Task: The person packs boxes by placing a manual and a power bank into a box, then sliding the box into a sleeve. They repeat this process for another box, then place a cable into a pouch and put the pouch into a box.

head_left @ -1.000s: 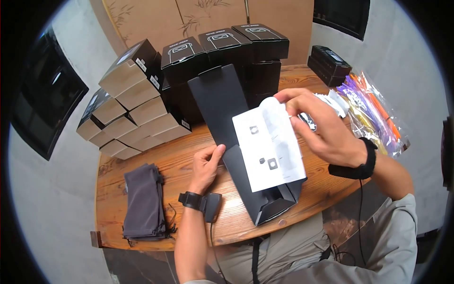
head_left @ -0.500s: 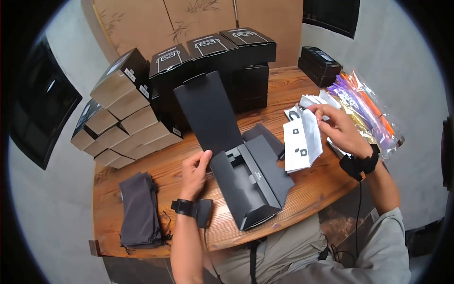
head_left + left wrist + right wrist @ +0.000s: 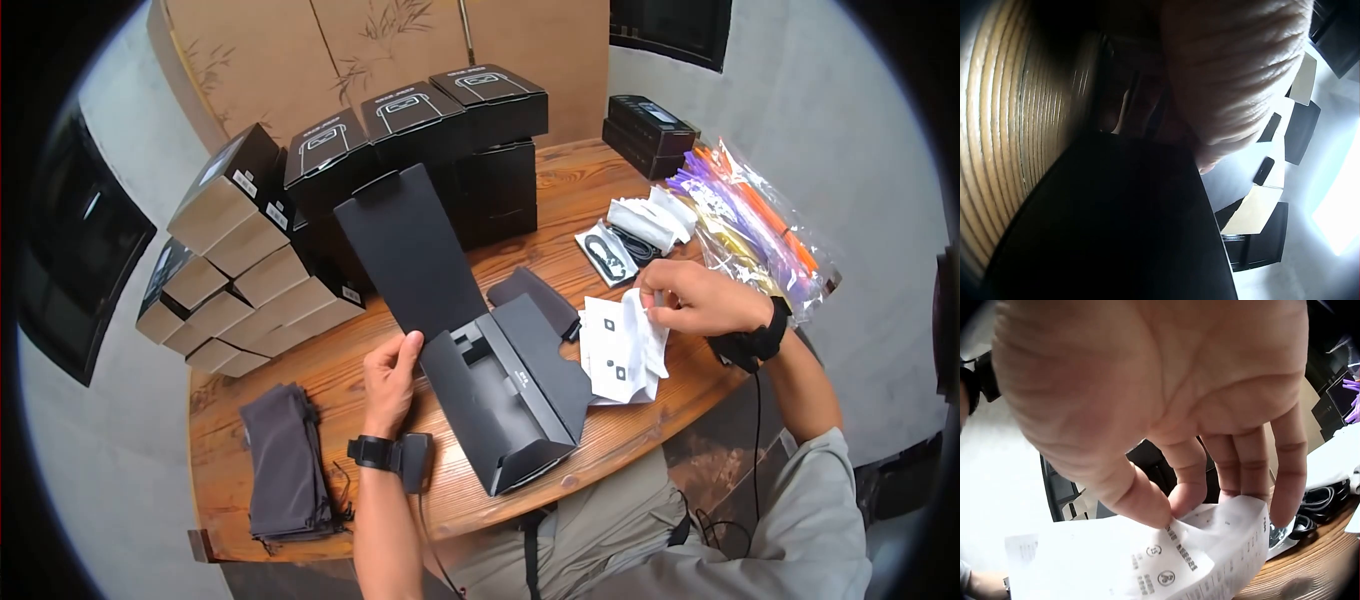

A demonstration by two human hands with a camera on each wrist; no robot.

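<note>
An opened black cardboard box [image 3: 490,400] lies near the table's front edge, its long lid flap raised towards the back. My left hand [image 3: 388,385] grips the box's left edge, thumb on top and the other fingers hidden behind. In the right wrist view my right hand [image 3: 1166,412] pinches a white printed leaflet [image 3: 1166,562] between thumb and index finger. The head view shows the leaflet low over the table, right of the box, with another white sheet [image 3: 648,390] under it. A dark cloth pouch [image 3: 535,300] lies just behind the box.
Bagged cables [image 3: 605,255] and white wrapped packets [image 3: 650,220] lie behind the right hand, beside plastic-bagged colourful strips [image 3: 750,220]. Stacked boxes [image 3: 410,115] line the back, with more stacked boxes [image 3: 240,280] at left. Grey drawstring pouches [image 3: 283,460] lie front left.
The right hand has carried the leaflet from over the box to the right and lowered it, uncovering the box's inside. The left hand keeps its grip on the box edge.
</note>
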